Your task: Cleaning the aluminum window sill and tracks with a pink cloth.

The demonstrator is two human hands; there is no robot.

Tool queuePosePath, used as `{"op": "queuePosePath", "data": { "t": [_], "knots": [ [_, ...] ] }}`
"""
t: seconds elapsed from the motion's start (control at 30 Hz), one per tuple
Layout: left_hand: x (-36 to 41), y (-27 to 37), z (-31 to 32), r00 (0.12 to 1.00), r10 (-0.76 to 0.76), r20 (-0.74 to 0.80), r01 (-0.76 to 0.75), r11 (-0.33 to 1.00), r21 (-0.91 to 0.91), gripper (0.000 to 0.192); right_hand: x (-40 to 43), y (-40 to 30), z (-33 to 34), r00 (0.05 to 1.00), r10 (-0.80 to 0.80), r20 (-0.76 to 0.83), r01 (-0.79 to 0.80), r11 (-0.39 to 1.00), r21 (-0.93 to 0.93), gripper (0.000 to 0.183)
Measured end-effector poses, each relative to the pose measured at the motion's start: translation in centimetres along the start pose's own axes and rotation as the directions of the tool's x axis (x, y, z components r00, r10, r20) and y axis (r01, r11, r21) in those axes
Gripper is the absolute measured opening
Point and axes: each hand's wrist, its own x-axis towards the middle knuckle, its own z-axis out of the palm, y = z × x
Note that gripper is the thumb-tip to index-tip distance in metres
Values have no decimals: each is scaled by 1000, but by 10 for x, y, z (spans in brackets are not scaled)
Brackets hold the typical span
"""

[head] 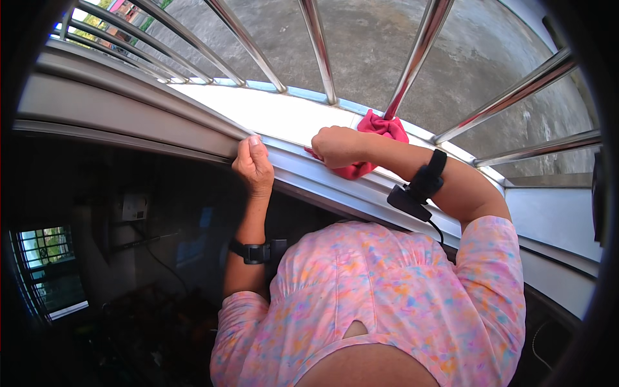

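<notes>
My right hand (336, 146) is bent down over a red cloth (384, 126) and grips part of it, on the track of a metal window frame (309, 164). Folds of the cloth spread on both sides of the wrist, and some lie against the foot of a shiny metal bar (416, 63). My left hand (254, 163) has its fingers closed around the end edge of the sliding window sash (145, 113), to the left of the cloth. Both forearms wear black straps with small devices; a cable runs from the right one.
A row of steel bars (316, 51) stands along the outer rim of the white sill (271, 109), with concrete ground beyond. Below the frame is a dark room with a wall-mounted box (135, 207), hanging cables and a barred window (48, 271) at the far left.
</notes>
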Motion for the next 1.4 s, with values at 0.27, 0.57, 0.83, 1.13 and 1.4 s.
{"op": "queuePosePath", "data": {
  "t": [0.27,0.57,0.83,1.13,1.4],
  "knots": [
    [0,-1,-2,998,-62,-15,62,997,-52,26,-51,37,11,874,86,478,26,974,-224,21],
    [-2,3,-4,986,-161,-34,145,948,-283,24,-4,-4,-10,936,-221,-274,283,935,212,15],
    [6,9,-48,974,207,-91,-202,977,66,22,58,-51,25,935,-61,-349,153,957,244,14],
    [-1,6,-53,985,0,-172,5,1000,27,29,83,-65,39,937,-79,-339,138,978,154,20],
    [3,7,-46,985,-44,-168,37,998,-48,29,64,-57,31,979,-112,-173,95,990,-104,39]
  ]
}}
